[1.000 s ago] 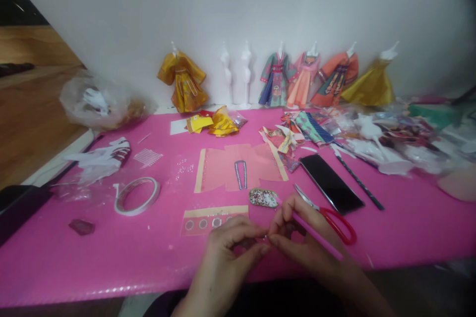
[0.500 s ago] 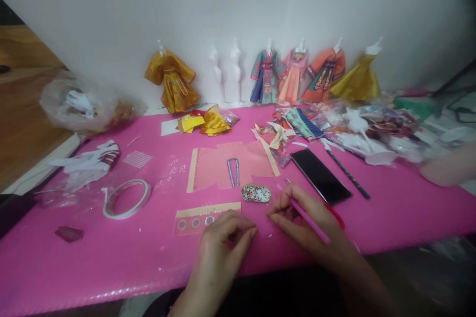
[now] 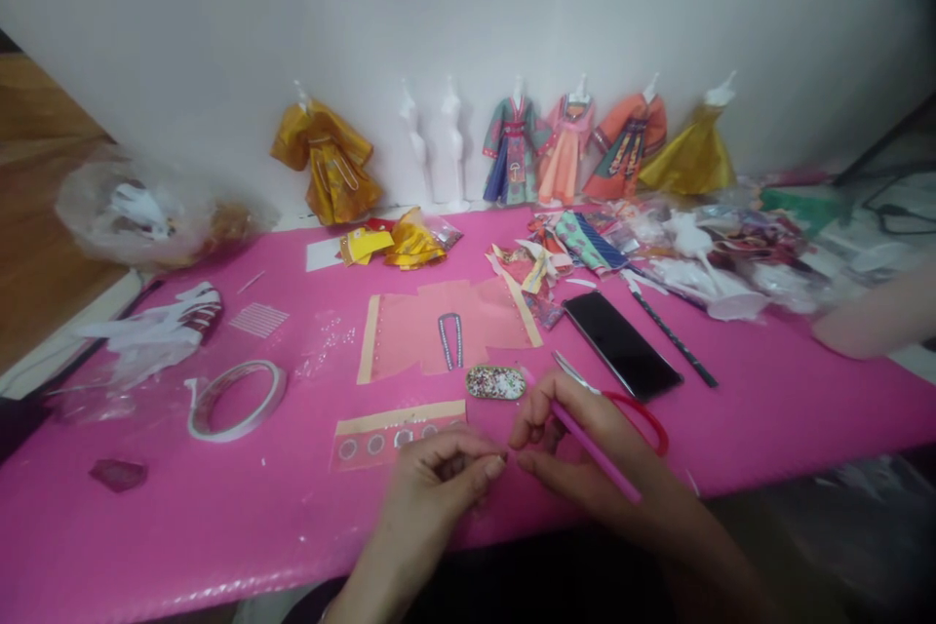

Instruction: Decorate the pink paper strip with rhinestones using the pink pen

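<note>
Slanting across right hand (image 3: 608, 425): pink stick (image 3: 598, 455), left hand (image 3: 439, 483) near.

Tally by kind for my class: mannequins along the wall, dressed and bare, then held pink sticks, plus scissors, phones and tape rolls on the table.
Dressed mannequins: 5
Bare mannequins: 2
Pink stick: 1
Scissors: 1
Phone: 1
Tape roll: 1
Total: 11

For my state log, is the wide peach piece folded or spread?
Spread: the peach piece lies flat on the pink table, with the beige strips at both ends showing.
</note>
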`<control>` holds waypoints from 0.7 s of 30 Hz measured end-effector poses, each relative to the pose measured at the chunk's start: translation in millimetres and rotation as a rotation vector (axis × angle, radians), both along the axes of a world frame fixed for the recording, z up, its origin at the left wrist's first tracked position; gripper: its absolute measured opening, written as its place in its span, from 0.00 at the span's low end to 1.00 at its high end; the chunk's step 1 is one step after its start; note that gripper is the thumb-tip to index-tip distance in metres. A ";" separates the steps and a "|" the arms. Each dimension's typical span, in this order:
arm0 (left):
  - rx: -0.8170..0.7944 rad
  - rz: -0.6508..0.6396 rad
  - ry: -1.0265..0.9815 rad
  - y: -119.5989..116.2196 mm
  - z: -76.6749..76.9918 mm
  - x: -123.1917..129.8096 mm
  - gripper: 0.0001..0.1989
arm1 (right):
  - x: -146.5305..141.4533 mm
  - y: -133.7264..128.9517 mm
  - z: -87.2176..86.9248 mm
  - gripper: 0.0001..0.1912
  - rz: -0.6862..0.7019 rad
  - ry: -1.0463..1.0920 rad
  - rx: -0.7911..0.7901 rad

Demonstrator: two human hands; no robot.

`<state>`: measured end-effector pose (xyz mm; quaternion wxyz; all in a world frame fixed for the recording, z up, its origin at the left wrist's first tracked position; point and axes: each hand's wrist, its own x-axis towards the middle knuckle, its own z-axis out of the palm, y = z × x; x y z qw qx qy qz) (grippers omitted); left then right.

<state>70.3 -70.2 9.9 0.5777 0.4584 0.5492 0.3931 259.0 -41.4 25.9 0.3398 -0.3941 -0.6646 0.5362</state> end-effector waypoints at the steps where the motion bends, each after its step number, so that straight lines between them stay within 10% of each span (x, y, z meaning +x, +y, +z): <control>1: 0.050 -0.015 0.052 -0.3 -1.8 -0.5 0.07 | 0.8 1.1 -1.0 0.10 -0.027 0.004 0.006; 7: 0.398 -0.144 0.488 -8.0 -16.4 -3.9 0.10 | 7.1 7.5 -2.0 0.11 -0.143 -0.014 0.023; 21: 0.270 -0.114 0.578 -3.3 -34.3 9.5 0.11 | 10.9 7.0 5.1 0.10 -0.126 -0.030 0.060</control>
